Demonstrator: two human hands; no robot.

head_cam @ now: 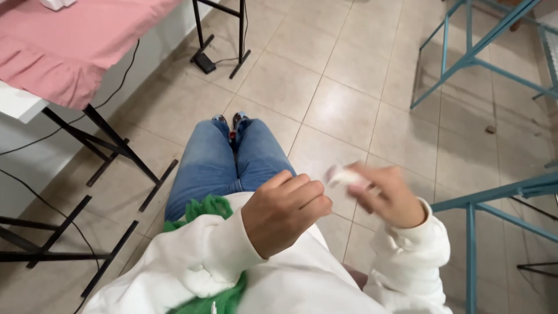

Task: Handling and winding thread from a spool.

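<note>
Both hands work above my lap: my left hand (285,212) curled shut and seemingly empty, my right hand (386,195) pinching a small white scrap (343,175), best gripped lightly and steadily.

Blue jeans (224,166), green cloth (204,207), white sleeves (200,256), pink cover (72,46), teal frames (471,58), beige tiled floor (343,87).

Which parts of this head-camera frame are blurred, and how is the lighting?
Head view: the right hand and the small white thing it pinches are smeared by motion blur; the left hand, closed in a fist, is sharp, as are the jeans and tiled floor. Lighting is soft and even, with faint shadows and no glare.
</note>
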